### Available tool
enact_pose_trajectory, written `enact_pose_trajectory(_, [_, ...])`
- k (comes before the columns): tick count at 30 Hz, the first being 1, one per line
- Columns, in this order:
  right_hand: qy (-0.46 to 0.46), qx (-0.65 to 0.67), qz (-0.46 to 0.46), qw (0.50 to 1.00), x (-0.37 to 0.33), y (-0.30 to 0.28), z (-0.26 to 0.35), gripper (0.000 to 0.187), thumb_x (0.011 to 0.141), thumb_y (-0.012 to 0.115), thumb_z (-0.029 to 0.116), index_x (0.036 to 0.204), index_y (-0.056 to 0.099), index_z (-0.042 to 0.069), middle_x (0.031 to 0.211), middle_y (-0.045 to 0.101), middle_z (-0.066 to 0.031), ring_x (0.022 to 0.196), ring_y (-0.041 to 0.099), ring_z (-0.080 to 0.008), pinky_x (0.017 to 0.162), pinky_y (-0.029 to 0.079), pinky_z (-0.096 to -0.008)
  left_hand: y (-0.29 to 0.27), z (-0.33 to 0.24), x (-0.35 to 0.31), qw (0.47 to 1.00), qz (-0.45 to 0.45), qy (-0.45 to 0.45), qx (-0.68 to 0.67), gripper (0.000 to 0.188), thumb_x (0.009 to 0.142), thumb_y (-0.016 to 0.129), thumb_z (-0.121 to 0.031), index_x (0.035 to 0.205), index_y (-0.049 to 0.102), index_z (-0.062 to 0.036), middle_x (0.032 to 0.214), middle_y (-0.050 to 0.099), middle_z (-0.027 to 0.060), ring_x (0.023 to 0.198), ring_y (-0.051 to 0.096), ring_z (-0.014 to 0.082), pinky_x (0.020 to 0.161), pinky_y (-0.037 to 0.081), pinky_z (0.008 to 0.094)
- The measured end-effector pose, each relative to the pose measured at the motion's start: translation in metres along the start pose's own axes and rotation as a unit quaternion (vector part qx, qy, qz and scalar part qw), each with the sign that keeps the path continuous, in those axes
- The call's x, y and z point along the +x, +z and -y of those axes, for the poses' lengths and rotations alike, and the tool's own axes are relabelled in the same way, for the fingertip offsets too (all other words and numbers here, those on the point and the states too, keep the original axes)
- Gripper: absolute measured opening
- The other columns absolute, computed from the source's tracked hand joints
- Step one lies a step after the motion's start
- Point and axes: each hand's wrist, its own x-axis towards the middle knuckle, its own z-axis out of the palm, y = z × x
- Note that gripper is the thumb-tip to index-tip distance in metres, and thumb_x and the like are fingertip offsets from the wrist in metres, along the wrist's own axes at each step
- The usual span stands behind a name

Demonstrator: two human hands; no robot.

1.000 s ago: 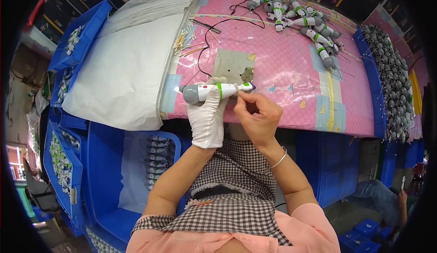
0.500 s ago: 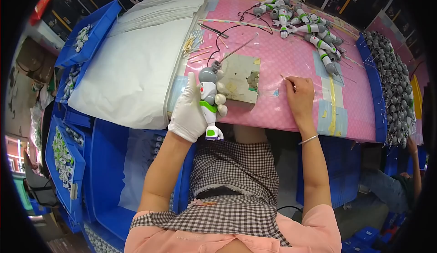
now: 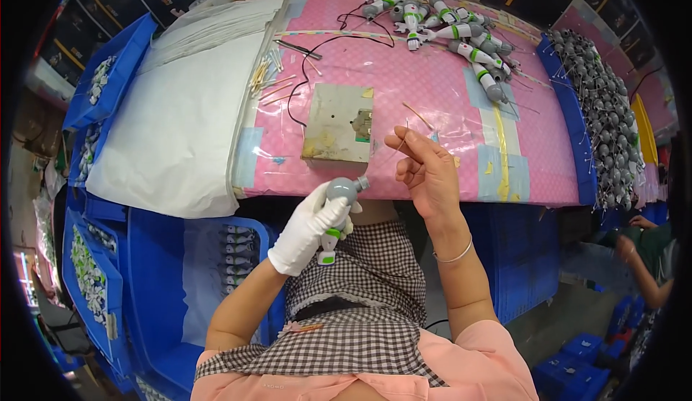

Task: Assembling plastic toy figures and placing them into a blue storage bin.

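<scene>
Shifted nearside of the boxy grey block point(image 3: 328, 141), the smooth grey-white-green plastic toy arm point(image 3: 342, 191) slants lengthwise, ball-end far-right, in the curled white-gloved left hand point(image 3: 308, 229), bare right hand point(image 3: 430, 174) pinching a thin rod point(image 3: 407, 123).

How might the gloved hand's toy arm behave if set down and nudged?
The toy arm would probably roll or rock, given its round grey end. Its glossy surface suggests hard plastic: likely stiff, and perhaps slippery in the gloved left hand.

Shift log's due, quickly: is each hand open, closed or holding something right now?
Left hand: closed around a grey, white and green toy part.
Right hand: closed in a pinch, apparently on a thin rod.
</scene>
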Motion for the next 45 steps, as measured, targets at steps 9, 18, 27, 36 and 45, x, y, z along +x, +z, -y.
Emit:
enact_pose_trajectory(9, [-0.073, -0.264, 0.053, 0.960, 0.029, -0.014, -0.002, 0.016, 0.082, 0.065, 0.013, 0.090, 0.069, 0.000, 0.069, 0.062, -0.0019, 0.048, 0.045, -0.0031, 0.043, 0.033, -0.0181, 0.001, -0.018, 0.003, 0.988, 0.040, -0.099, 0.114, 0.035, 0.089, 0.058, -0.033, 0.105, 0.050, -0.0021, 0.082, 0.059, 0.0043, 0.064, 0.058, 0.0090, 0.049, 0.040, 0.0183])
enact_pose_trajectory(18, [-0.306, -0.516, 0.095, 0.794, 0.050, -0.003, 0.000, 0.013, 0.076, 0.065, 0.009, 0.079, 0.070, -0.002, 0.066, 0.065, -0.0057, 0.053, 0.052, -0.0071, 0.050, 0.041, -0.0223, -0.007, -0.038, 0.029, 1.000, 0.002, -0.014, -0.014, 0.041, 0.089, 0.060, -0.033, 0.113, 0.050, -0.0012, 0.095, 0.060, 0.0068, 0.082, 0.062, 0.0166, 0.071, 0.051, 0.0293])
enact_pose_trajectory(27, [-0.036, -0.520, 0.180, 0.834, 0.068, 0.008, 0.029, 0.014, 0.075, 0.063, 0.012, 0.071, 0.067, -0.001, 0.057, 0.054, 0.0016, 0.051, 0.046, -0.0050, 0.047, 0.036, -0.0217, -0.011, -0.038, 0.035, 1.000, -0.007, 0.001, -0.018, 0.033, 0.087, 0.063, -0.025, 0.105, 0.054, 0.0014, 0.089, 0.061, 0.0094, 0.077, 0.063, 0.0192, 0.073, 0.052, 0.0328])
enact_pose_trajectory(36, [-0.033, -0.494, 0.201, 0.845, 0.072, 0.007, 0.030, 0.016, 0.075, 0.059, 0.012, 0.062, 0.057, 0.003, 0.054, 0.048, 0.0029, 0.049, 0.041, -0.0040, 0.044, 0.032, -0.0213, -0.006, -0.037, 0.038, 1.000, -0.010, 0.005, -0.021, 0.032, 0.087, 0.063, -0.024, 0.104, 0.054, 0.0016, 0.087, 0.061, 0.0095, 0.075, 0.063, 0.0194, 0.068, 0.052, 0.0308])
enact_pose_trajectory(45, [-0.152, -0.347, 0.070, 0.923, 0.074, -0.039, 0.077, 0.028, 0.078, 0.068, 0.024, 0.097, 0.065, 0.003, 0.084, 0.067, -0.0069, 0.071, 0.062, -0.0140, 0.064, 0.048, -0.0253, -0.037, -0.042, -0.045, 0.982, -0.175, 0.055, -0.036, 0.028, 0.080, 0.067, -0.011, 0.102, 0.051, -0.0046, 0.071, 0.046, -0.0019, 0.056, 0.045, 0.0065, 0.051, 0.038, 0.0212])
